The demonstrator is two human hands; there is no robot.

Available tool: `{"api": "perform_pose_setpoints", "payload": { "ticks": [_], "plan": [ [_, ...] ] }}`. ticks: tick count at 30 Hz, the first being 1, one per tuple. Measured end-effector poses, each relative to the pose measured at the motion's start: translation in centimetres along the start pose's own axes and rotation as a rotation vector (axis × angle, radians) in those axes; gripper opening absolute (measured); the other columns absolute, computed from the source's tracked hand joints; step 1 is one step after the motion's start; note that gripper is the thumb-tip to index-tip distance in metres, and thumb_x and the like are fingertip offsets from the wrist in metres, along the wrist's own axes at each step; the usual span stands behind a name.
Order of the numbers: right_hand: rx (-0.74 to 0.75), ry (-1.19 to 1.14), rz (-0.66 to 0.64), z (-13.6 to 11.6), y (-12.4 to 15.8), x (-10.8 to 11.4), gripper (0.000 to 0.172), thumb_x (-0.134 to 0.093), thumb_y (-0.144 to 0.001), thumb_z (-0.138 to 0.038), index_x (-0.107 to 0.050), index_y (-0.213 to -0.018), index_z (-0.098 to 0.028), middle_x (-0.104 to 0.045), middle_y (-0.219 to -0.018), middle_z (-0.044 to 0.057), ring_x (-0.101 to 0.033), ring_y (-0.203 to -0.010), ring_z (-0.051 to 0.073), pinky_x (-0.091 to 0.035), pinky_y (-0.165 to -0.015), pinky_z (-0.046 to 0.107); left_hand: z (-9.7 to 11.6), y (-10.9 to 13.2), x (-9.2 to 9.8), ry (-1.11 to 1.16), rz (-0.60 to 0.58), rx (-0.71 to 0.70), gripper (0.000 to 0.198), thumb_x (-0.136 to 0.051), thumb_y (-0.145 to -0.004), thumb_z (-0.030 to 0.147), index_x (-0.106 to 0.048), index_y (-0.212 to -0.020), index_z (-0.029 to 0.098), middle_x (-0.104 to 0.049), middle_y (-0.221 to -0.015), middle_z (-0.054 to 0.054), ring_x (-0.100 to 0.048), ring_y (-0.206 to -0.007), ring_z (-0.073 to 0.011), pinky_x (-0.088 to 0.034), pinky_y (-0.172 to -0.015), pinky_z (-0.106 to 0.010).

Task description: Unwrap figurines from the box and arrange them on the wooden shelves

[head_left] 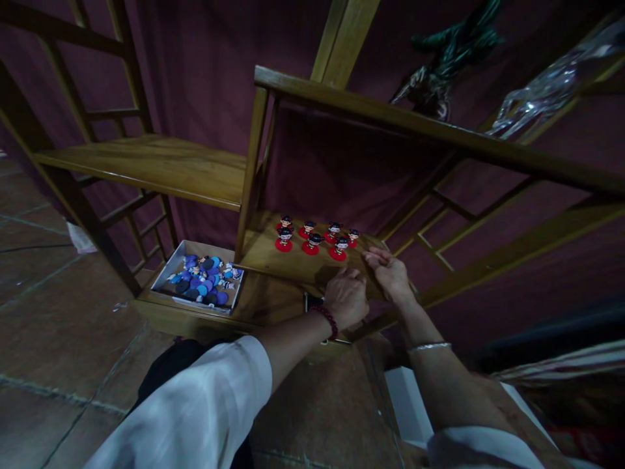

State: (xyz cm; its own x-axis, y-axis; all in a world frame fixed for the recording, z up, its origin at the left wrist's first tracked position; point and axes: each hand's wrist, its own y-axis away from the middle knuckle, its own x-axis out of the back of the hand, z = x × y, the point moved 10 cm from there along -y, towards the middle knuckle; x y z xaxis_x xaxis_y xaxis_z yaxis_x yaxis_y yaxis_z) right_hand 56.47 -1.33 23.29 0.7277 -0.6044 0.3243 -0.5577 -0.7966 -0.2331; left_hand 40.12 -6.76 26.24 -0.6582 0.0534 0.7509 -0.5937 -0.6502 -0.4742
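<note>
My left hand (346,298), with a dark red bead bracelet at the wrist, is over the front edge of a wooden shelf (263,257). Its fingers are curled, and whatever they may hold is hidden. Close beside it, my right hand (389,270) is at the shelf's right end, fingers bent and pressed together; I cannot make out anything in them. Several small black-haired figurines on round red bases stand in two loose rows on the shelf. The front right figurine (339,249) is nearest my left hand, and a back right figurine (352,238) is nearest my right.
A white box (163,277) of blue, purple and black figurine pieces sits lower left. A dark green statue (452,49) and a clear glass-like ornament (541,91) stand on the upper shelf (351,104). Wooden lattice (434,247) borders the right side. A white carton (409,407) is below.
</note>
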Motion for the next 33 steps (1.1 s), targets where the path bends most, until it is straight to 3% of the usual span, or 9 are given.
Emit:
{"api": "perform_pose_setpoints", "payload": {
  "ticks": [7,13,17,23,28,33],
  "plan": [
    [0.068,-0.004,-0.049,-0.5,1.2,-0.5,0.036,-0.066,-0.064,-0.037,-0.060,-0.092,-0.015,-0.070,-0.083,0.008,-0.066,-0.083,0.017,-0.049,-0.086,0.035,-0.5,1.0,-0.1,0.058,0.024,-0.004,0.022,-0.048,-0.073,0.013,-0.061,-0.091,0.011,-0.060,-0.097,-0.009,-0.051,-0.098,-0.0180,-0.039,-0.096,-0.030],
    [0.118,0.014,-0.080,-1.6,3.1,-1.0,0.043,-0.063,-0.066,-0.045,-0.060,-0.095,-0.013,-0.070,-0.083,0.009,-0.066,-0.079,0.016,-0.050,-0.081,0.035,-0.7,2.5,1.0,0.099,0.005,-0.034,0.026,-0.045,-0.073,0.009,-0.062,-0.093,0.012,-0.059,-0.109,-0.009,-0.051,-0.104,-0.0164,-0.038,-0.099,-0.029],
    [0.160,-0.029,-0.087,-3.2,5.8,-1.9,0.045,-0.060,-0.069,-0.046,-0.060,-0.099,-0.013,-0.070,-0.082,0.010,-0.065,-0.074,0.016,-0.051,-0.077,0.034,-1.4,4.0,1.5,0.155,-0.020,-0.057,0.026,-0.045,-0.073,0.009,-0.063,-0.092,0.015,-0.054,-0.123,-0.007,-0.046,-0.114,-0.0154,-0.038,-0.099,-0.028],
    [0.202,-0.033,-0.107,-5.5,10.2,-3.7,0.044,-0.055,-0.073,-0.048,-0.061,-0.101,-0.014,-0.070,-0.085,0.010,-0.065,-0.077,0.017,-0.052,-0.075,0.033,-1.8,6.0,2.8,0.191,-0.028,-0.152,0.029,-0.044,-0.074,0.006,-0.064,-0.094,0.014,-0.051,-0.128,-0.007,-0.043,-0.120,-0.0145,-0.035,-0.102,-0.028],
    [0.270,-0.007,-0.072,-6.7,13.7,-5.1,0.035,-0.052,-0.077,-0.045,-0.063,-0.095,-0.016,-0.070,-0.084,0.008,-0.065,-0.079,0.018,-0.051,-0.078,0.033,-2.8,7.7,4.3,0.139,-0.070,-0.122,0.033,-0.043,-0.073,0.004,-0.063,-0.097,0.016,-0.055,-0.122,-0.006,-0.047,-0.115,-0.0142,-0.037,-0.101,-0.028],
    [0.337,0.072,-0.070,-7.0,17.4,-8.1,0.029,-0.047,-0.080,-0.041,-0.065,-0.089,-0.020,-0.070,-0.091,0.006,-0.064,-0.086,0.019,-0.050,-0.082,0.032,-5.5,9.8,5.4,0.070,-0.089,-0.049,0.032,-0.042,-0.075,0.006,-0.063,-0.097,0.016,-0.060,-0.110,-0.005,-0.052,-0.103,-0.0147,-0.042,-0.094,-0.027]
  ]
}}
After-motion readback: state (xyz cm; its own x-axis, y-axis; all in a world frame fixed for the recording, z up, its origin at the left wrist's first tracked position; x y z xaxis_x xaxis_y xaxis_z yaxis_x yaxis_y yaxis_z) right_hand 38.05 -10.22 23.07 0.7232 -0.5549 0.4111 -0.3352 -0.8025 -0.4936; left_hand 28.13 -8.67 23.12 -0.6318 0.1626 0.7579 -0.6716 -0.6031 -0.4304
